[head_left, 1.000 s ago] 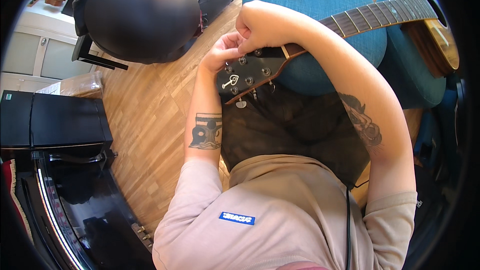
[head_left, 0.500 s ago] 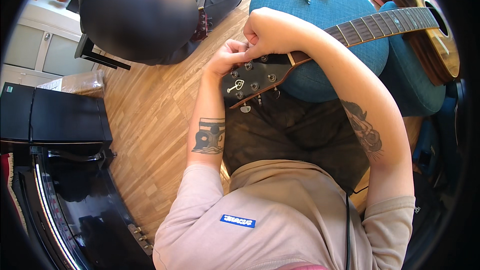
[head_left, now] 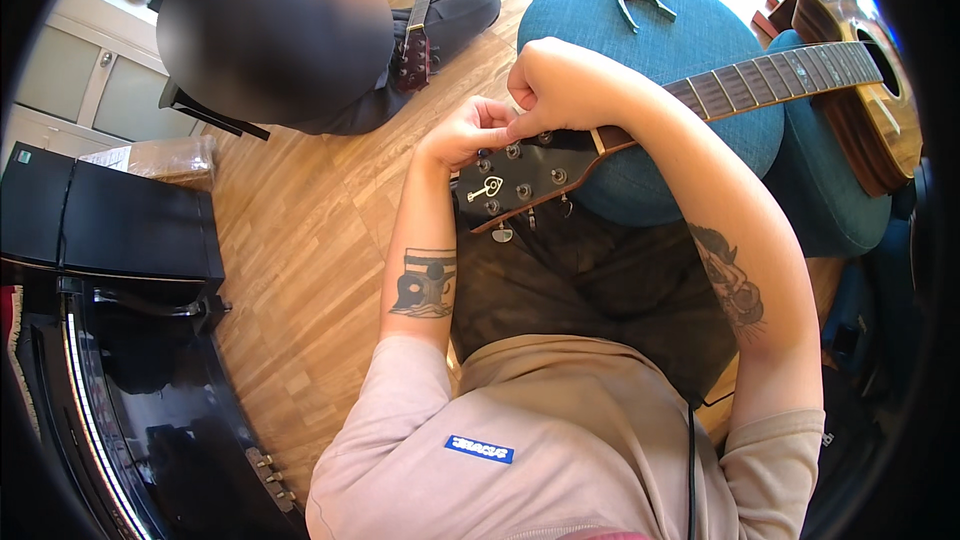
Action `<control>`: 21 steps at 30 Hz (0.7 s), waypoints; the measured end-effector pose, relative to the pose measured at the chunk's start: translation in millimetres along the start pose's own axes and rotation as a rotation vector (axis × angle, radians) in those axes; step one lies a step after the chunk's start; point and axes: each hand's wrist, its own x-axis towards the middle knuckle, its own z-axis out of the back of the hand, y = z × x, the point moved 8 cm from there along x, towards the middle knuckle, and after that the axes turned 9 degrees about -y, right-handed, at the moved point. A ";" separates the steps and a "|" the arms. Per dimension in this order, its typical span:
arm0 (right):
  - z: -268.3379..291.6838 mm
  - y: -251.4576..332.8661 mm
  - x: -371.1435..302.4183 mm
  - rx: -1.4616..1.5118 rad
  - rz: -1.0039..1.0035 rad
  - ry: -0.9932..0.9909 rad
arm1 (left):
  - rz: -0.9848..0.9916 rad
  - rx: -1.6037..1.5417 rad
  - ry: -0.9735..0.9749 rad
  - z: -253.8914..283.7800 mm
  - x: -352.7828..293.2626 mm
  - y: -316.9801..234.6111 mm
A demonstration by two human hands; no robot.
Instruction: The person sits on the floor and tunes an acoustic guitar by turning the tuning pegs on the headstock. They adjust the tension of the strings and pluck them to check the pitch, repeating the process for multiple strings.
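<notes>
An acoustic guitar lies across my lap and a stool, its black headstock toward my left and its fretted neck running off to the right. My left hand is at the headstock's far edge, thumb and fingers pinched together. Beside it, my right hand is curled closed, its fingertips meeting the left ones by the far row of tuning posts. Whatever sits between the fingertips is hidden. Tuning pegs show along the near edge. A metal capo rests on the round blue stool.
Ahead on the left, a person in dark clothing sits with another guitar. A glossy black piano stands at my left, with a plastic-wrapped package behind it. The guitar body rests against a second blue seat. Wood flooring lies between.
The whole view has shifted, so the scene sits slightly lower and further right. Both hands stay together at the headstock's far edge, with only slight finger movement.
</notes>
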 end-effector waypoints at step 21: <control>0.5 -1.6 -0.3 0.001 0.014 -0.041 | 0.003 0.044 -0.123 -21.4 -0.3 -12.3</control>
